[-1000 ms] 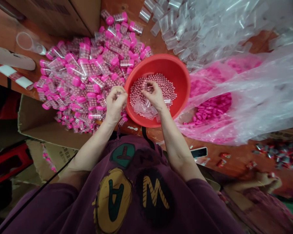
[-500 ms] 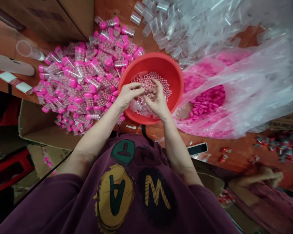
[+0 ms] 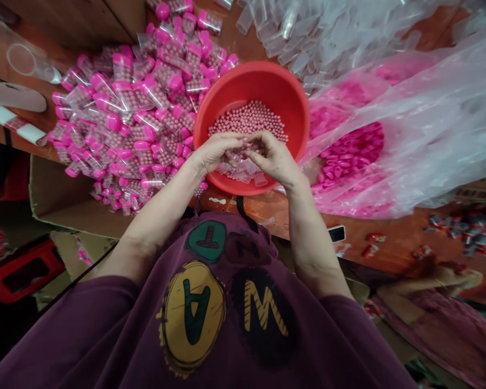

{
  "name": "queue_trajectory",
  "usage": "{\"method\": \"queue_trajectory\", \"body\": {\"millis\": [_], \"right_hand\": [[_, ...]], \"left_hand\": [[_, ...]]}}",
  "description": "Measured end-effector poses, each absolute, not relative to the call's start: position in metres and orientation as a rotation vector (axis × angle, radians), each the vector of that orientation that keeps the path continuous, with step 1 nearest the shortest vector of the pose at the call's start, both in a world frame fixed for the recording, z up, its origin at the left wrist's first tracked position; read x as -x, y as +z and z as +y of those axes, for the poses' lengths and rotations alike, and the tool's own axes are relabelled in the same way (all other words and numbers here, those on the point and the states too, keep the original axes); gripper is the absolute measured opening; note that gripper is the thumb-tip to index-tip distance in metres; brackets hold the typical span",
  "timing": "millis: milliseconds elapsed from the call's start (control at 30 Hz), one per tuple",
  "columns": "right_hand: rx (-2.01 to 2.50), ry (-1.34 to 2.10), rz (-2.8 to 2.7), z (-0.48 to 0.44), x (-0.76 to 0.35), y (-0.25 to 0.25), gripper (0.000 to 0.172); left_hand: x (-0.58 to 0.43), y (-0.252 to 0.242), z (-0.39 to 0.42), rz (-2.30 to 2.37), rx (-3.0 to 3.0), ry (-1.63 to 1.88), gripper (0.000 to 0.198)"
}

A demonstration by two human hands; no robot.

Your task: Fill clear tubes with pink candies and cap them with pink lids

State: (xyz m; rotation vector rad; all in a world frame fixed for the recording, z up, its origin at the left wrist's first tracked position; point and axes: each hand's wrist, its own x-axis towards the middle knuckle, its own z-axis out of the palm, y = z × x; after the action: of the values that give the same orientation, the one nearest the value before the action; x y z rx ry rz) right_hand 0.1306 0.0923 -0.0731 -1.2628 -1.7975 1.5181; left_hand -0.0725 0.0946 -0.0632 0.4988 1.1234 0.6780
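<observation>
A red plastic basin [image 3: 267, 81] sits on the wooden table, holding many small pink balls [image 3: 249, 119] and several clear tubes near its front rim. My left hand [image 3: 214, 151] and my right hand [image 3: 273, 158] meet over the front of the basin, fingers curled together around small clear tubes [image 3: 243, 167] among the balls. What exactly each hand pinches is hidden by the fingers. A heap of filled tubes with pink caps [image 3: 133, 119] lies just left of the basin.
Empty clear tubes [image 3: 303, 27] are piled behind the basin. A large clear plastic bag of pink caps [image 3: 348, 151] lies to the right. Cardboard boxes [image 3: 65, 21] stand at back left. A phone [image 3: 337, 233] lies at the table's front edge. Another person's hand [image 3: 461, 278] shows at right.
My left hand moved from the tube heap into the basin to join my right hand. Both hands shifted toward the basin's front rim.
</observation>
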Motion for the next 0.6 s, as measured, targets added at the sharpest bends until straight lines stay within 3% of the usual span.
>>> {"method": "queue_trajectory", "body": {"millis": [267, 467, 600], "right_hand": [[1.262, 1.657, -1.485, 0.085, -0.136, -0.096, 0.048], [1.624, 1.039, -1.655, 0.095, -0.175, -0.135, 0.042], [1.761, 0.886, -1.981, 0.097, -0.165, -0.149, 0.03]], "left_hand": [[0.064, -0.072, 0.094, 1.162, -0.478, 0.688, 0.017], [0.09, -0.045, 0.079, 1.124, -0.506, 0.822, 0.031], [0.107, -0.029, 0.061, 1.181, -0.491, 0.86, 0.022]]}}
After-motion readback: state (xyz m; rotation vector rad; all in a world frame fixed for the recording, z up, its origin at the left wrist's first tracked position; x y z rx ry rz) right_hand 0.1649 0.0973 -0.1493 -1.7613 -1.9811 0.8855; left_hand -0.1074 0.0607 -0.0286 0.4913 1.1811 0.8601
